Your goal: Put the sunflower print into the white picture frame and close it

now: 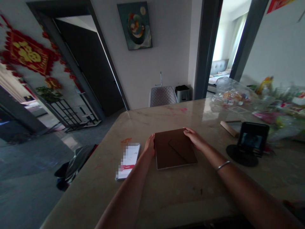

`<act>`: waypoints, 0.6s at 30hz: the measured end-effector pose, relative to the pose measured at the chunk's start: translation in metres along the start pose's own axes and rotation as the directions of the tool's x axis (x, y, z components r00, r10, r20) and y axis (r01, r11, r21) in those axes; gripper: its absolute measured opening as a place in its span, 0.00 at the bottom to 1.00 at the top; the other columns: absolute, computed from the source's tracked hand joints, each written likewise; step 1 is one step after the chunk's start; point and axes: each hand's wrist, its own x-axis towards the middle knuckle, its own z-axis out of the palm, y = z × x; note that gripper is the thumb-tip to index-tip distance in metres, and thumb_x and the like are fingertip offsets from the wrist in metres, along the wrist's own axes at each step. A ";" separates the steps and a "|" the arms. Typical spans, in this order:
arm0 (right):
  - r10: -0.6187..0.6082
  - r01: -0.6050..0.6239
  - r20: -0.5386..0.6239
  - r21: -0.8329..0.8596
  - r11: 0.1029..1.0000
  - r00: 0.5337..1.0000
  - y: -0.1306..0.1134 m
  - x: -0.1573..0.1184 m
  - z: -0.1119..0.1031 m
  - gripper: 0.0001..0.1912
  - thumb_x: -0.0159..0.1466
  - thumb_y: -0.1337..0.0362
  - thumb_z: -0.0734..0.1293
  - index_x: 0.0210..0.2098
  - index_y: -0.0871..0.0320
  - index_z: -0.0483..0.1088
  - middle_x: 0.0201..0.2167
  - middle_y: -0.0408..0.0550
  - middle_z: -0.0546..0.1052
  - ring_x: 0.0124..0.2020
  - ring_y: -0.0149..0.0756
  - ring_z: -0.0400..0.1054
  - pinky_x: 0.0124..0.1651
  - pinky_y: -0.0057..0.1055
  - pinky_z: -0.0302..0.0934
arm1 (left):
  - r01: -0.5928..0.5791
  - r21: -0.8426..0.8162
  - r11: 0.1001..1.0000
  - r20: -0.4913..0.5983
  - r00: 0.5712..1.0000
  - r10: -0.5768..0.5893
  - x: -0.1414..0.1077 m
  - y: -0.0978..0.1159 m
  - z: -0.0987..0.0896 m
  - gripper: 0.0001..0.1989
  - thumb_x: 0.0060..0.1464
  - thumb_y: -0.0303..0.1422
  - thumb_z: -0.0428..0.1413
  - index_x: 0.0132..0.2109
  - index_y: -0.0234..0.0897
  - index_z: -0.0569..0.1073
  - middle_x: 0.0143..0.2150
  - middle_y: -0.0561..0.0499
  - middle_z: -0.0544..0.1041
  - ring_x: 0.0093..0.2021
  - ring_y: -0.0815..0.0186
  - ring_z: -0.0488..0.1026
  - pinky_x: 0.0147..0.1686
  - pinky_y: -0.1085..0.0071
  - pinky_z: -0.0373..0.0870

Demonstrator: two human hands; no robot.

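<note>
A flat brown book point(175, 151) with a pale lower edge lies low over the table in front of me. A thin dark line runs slantwise across its cover. My left hand point(150, 147) grips the left edge, its fingers partly hidden behind it. At the upper right corner, my right hand point(192, 137) is closed on the book, thumb and fingers along the edge. A white booklet or flat box point(132, 157) with a red band lies left of my left forearm, partly blurred out.
The stone-topped table point(181, 197) carries a dark screen on a round stand point(252, 140) at right. Behind it lies a wood-edged piece point(229, 128). Clear plastic bags and packages point(234, 92) crowd the far right. A quilted chair point(163, 95) stands beyond the far edge.
</note>
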 end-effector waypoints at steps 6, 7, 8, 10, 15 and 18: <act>0.003 0.012 -0.141 0.107 0.994 0.990 0.005 0.012 -0.011 0.17 0.50 0.63 0.64 0.41 0.51 0.67 0.41 0.44 0.75 0.46 0.38 0.67 0.47 0.36 0.61 | 0.171 0.095 0.981 0.159 0.970 -0.184 -0.015 0.005 0.010 0.09 0.51 0.32 0.50 0.33 0.31 0.72 0.26 0.46 0.76 0.32 0.61 0.75 0.33 0.67 0.70; -0.008 0.028 -0.168 0.116 0.993 0.986 0.006 0.014 -0.015 0.17 0.50 0.62 0.64 0.41 0.51 0.67 0.41 0.44 0.75 0.47 0.37 0.66 0.47 0.36 0.61 | 0.182 0.126 0.975 0.205 0.957 -0.205 -0.017 0.005 0.011 0.09 0.51 0.31 0.51 0.35 0.31 0.73 0.27 0.45 0.77 0.33 0.60 0.75 0.34 0.67 0.70; -0.014 0.040 -0.192 0.131 0.991 0.981 0.007 0.016 -0.018 0.17 0.50 0.62 0.64 0.41 0.51 0.66 0.41 0.44 0.75 0.47 0.37 0.66 0.48 0.36 0.61 | 0.188 0.153 0.970 0.248 0.943 -0.222 -0.019 0.005 0.011 0.09 0.51 0.30 0.51 0.37 0.31 0.73 0.29 0.44 0.77 0.34 0.60 0.75 0.35 0.66 0.70; -0.013 0.051 -0.221 0.169 0.984 0.975 0.008 0.020 -0.024 0.18 0.51 0.62 0.64 0.42 0.51 0.66 0.41 0.43 0.75 0.47 0.37 0.67 0.48 0.36 0.61 | 0.209 0.195 0.958 0.327 0.907 -0.265 -0.022 0.006 0.009 0.09 0.51 0.29 0.52 0.39 0.30 0.73 0.32 0.43 0.77 0.36 0.59 0.75 0.36 0.65 0.70; 0.002 0.043 -0.213 0.204 0.978 0.977 0.008 0.023 -0.030 0.17 0.53 0.63 0.62 0.43 0.50 0.65 0.43 0.43 0.74 0.47 0.35 0.67 0.48 0.35 0.61 | 0.227 0.235 0.945 0.449 0.837 -0.312 -0.023 0.009 0.000 0.09 0.47 0.25 0.55 0.39 0.31 0.73 0.38 0.42 0.76 0.36 0.61 0.75 0.39 0.67 0.68; 0.021 -0.001 -0.131 0.151 0.989 0.991 0.011 0.021 -0.029 0.14 0.55 0.62 0.60 0.42 0.52 0.66 0.40 0.45 0.76 0.43 0.36 0.69 0.44 0.36 0.63 | 0.195 0.211 0.958 0.403 0.876 -0.267 -0.020 0.010 -0.002 0.09 0.46 0.26 0.57 0.38 0.31 0.73 0.37 0.43 0.77 0.38 0.60 0.74 0.39 0.67 0.69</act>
